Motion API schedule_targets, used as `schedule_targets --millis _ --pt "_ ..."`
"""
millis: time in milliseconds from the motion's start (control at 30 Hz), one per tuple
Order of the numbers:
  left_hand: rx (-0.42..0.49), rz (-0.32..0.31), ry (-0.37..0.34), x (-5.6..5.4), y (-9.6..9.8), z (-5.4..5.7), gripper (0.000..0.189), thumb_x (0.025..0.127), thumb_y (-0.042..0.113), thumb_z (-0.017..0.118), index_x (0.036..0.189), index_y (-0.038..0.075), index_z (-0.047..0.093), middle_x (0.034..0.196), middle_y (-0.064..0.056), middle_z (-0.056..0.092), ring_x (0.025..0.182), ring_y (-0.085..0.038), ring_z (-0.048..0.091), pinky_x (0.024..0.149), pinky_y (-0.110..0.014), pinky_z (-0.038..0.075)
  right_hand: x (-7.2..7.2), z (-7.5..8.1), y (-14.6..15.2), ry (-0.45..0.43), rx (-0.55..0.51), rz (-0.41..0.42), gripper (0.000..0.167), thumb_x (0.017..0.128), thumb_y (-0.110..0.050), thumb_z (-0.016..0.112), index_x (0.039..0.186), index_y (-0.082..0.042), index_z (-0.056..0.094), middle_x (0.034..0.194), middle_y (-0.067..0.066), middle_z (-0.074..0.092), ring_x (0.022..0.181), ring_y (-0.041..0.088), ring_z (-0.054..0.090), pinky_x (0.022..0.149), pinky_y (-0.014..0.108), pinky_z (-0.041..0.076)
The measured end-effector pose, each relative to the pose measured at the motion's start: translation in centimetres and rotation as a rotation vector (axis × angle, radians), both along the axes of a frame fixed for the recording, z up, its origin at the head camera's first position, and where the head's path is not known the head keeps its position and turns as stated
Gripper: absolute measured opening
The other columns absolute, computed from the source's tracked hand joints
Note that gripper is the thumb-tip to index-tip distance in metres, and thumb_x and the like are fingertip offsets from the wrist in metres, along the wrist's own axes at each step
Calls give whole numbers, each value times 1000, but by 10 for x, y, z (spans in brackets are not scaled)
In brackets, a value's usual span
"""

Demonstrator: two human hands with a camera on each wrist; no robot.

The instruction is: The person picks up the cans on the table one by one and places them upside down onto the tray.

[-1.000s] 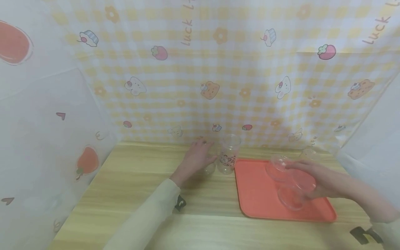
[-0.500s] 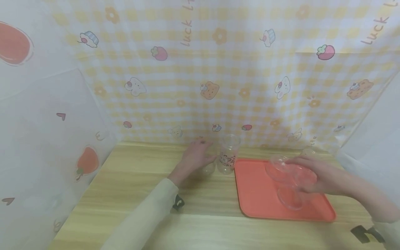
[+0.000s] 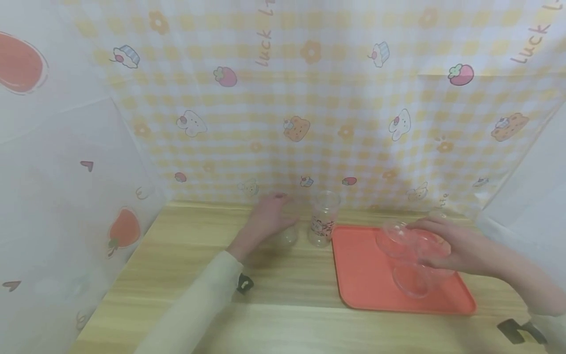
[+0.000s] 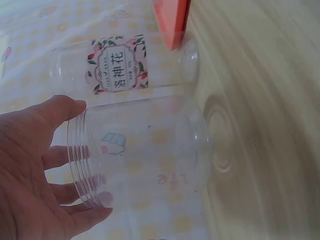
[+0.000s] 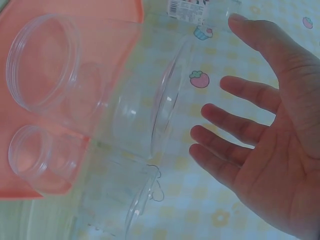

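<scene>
My left hand (image 3: 265, 219) holds a clear jar (image 4: 145, 150) by its threaded rim, with fingers and thumb spread around the mouth. The jar's base is close to the tabletop; whether it touches is hard to tell. Beside it stands a tall clear jar with a flowered label (image 4: 119, 65). My right hand (image 3: 462, 250) is over the red tray (image 3: 362, 290), near several clear containers. In the right wrist view its fingers (image 5: 235, 125) are spread and loosely bent, apart from a large clear jar (image 5: 125, 60) whose threaded rim faces the tray. A smaller clear container (image 5: 62, 157) is next to that jar.
The tray lies on a wood-grain table (image 3: 283, 324), just right of the labelled jar. A yellow checked cloth (image 3: 283, 98) hangs close behind the jars. Whitish sheets (image 3: 79, 236) with printed fruit hang at the left side.
My left hand has moved left with the clear jar, widening the gap from the labelled jar. My right hand has shifted slightly toward the back, its fingers rising off the containers.
</scene>
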State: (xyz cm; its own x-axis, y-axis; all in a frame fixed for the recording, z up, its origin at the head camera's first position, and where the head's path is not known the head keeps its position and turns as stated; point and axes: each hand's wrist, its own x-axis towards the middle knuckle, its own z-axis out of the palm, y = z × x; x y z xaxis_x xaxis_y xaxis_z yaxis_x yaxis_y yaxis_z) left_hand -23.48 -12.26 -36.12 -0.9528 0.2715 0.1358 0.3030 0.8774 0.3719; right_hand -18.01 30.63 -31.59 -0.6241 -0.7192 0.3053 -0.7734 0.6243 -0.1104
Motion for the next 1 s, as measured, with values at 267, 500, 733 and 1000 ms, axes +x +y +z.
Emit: schedule_targets --millis 267,500,733,1000 --pt "12 5 39 3 -10 6 64 90 46 75 142 12 59 143 -14 55 131 -33 49 107 -51 43 1 1 1 11 -4 -11 65 70 -29 95 128 -21 66 121 -14 60 103 12 62 81 22 51" --pt "45 -12 80 9 -21 13 62 90 43 76 140 10 61 140 -15 56 129 -32 50 107 -49 42 2 1 3 -7 -24 -20 68 70 -29 95 130 -21 65 124 -13 60 105 11 60 82 22 50" --pt "70 -17 102 17 -31 20 63 91 44 75 141 8 59 142 -16 55 130 -34 50 109 -50 40 2 2 4 -2 -34 -29 68 71 -28 95 131 -20 64 124 -9 61 102 14 61 77 33 55" --pt "102 -17 112 23 -41 25 64 92 43 74 141 5 59 140 -17 56 129 -34 51 109 -49 41 5 5 2 -33 -39 -79 64 76 -29 92 132 -17 63 125 -6 62 97 17 63 72 42 57"
